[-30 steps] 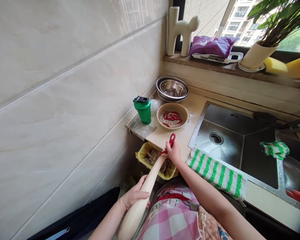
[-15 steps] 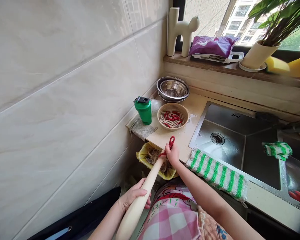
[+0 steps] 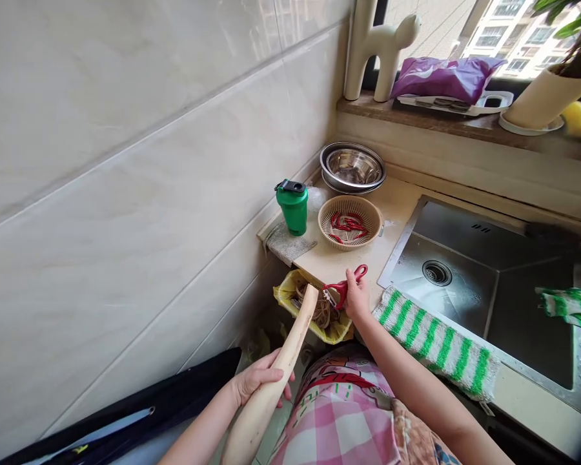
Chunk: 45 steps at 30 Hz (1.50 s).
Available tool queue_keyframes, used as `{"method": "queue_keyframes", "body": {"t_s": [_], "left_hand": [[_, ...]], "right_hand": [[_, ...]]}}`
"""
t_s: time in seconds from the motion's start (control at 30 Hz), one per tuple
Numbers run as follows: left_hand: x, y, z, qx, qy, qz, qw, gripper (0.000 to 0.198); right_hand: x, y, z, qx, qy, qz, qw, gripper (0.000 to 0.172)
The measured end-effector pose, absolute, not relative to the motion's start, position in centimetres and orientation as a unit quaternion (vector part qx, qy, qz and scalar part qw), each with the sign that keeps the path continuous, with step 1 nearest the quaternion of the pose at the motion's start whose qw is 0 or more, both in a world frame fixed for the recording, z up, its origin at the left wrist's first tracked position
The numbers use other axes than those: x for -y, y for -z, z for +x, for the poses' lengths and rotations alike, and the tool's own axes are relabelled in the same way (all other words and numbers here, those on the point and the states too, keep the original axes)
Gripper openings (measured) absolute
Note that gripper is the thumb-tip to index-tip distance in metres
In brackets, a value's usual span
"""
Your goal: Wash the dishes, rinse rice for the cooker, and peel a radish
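Note:
My left hand [image 3: 261, 378] wraps round the middle of a long, pale peeled vegetable [image 3: 290, 349]; its thick end runs down toward me and its narrow tip points away. In my right hand [image 3: 357, 297] is a red peeler [image 3: 339, 292], its blade just right of the tip and apart from it. Beneath the tip and the peeler sits a bin with a yellow liner [image 3: 283, 294], holding brownish peelings [image 3: 323, 315].
On the counter are a tan basket [image 3: 323, 229] of red chillies, a green shaker cup [image 3: 294, 212] and nested metal bowls [image 3: 353, 169]. A steel sink [image 3: 458, 271] lies to the right, with a green-striped cloth [image 3: 438, 342] along its front edge. A tiled wall [image 3: 174, 161] bounds the left.
My right hand has moved the peeler off the vegetable's tip, to the right, and tilted it. My left hand keeps its hold. The view has turned slightly right.

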State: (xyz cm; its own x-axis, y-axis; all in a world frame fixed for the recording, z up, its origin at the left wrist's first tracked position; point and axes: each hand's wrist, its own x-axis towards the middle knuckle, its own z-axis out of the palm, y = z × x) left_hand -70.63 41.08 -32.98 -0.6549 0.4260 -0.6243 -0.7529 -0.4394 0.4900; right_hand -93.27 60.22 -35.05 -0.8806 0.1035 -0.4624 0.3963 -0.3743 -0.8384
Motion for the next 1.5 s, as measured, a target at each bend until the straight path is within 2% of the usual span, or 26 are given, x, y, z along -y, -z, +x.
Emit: {"method": "queue_keyframes", "body": {"t_s": [0.07, 0.13, 0.27, 0.37, 0.57, 0.7, 0.87, 0.97, 1.07, 1.23, 1.37, 1.5], "left_hand": [[-41.2, 33.0, -70.9, -0.393, -0.823, -0.22, 0.345, 0.037], [-41.6, 32.8, -71.3, -0.399, -0.824, -0.221, 0.335, 0.043], [-42.3, 32.2, -72.6, -0.419, -0.819, -0.205, 0.334, 0.083], [-42.8, 32.0, -73.9, -0.426, -0.808, -0.205, 0.352, 0.097], [-44.1, 31.9, -77.6, -0.441, -0.785, -0.166, 0.402, 0.098], [-45.0, 32.0, -79.2, -0.422, -0.775, -0.193, 0.429, 0.106], [-45.5, 32.4, -79.7, -0.422, -0.76, -0.205, 0.449, 0.084], [-45.6, 32.4, -79.7, -0.426, -0.757, -0.206, 0.451, 0.082], [-45.8, 32.3, -79.7, -0.428, -0.755, -0.214, 0.448, 0.09], [-45.9, 32.0, -79.5, -0.424, -0.762, -0.2, 0.446, 0.113], [-45.7, 32.1, -79.7, -0.426, -0.754, -0.199, 0.459, 0.119], [-45.3, 32.0, -79.5, -0.41, -0.764, -0.185, 0.463, 0.124]], "right_hand": [[-60.1, 35.2, -92.6, -0.527, 0.807, 0.232, 0.128, 0.043], [-59.9, 35.1, -92.0, -0.506, 0.814, 0.248, 0.143, 0.045], [-60.1, 35.1, -91.2, -0.485, 0.82, 0.263, 0.149, 0.046], [-60.7, 35.2, -91.0, -0.503, 0.815, 0.254, 0.137, 0.045], [-61.3, 35.2, -90.7, -0.579, 0.784, 0.199, 0.102, 0.04], [-60.3, 34.1, -89.1, -0.663, 0.732, 0.115, 0.105, 0.033], [-58.5, 32.5, -87.0, -0.793, 0.602, -0.007, 0.095, 0.033], [-58.2, 32.4, -87.2, -0.832, 0.545, -0.03, 0.095, 0.035], [-58.1, 32.9, -88.2, -0.85, 0.516, -0.036, 0.101, 0.03], [-58.1, 33.4, -89.8, -0.867, 0.493, -0.016, 0.065, 0.015], [-58.2, 33.6, -90.6, -0.866, 0.496, -0.032, 0.06, 0.016], [-58.5, 34.2, -92.8, -0.859, 0.508, 0.014, 0.062, 0.013]]}}
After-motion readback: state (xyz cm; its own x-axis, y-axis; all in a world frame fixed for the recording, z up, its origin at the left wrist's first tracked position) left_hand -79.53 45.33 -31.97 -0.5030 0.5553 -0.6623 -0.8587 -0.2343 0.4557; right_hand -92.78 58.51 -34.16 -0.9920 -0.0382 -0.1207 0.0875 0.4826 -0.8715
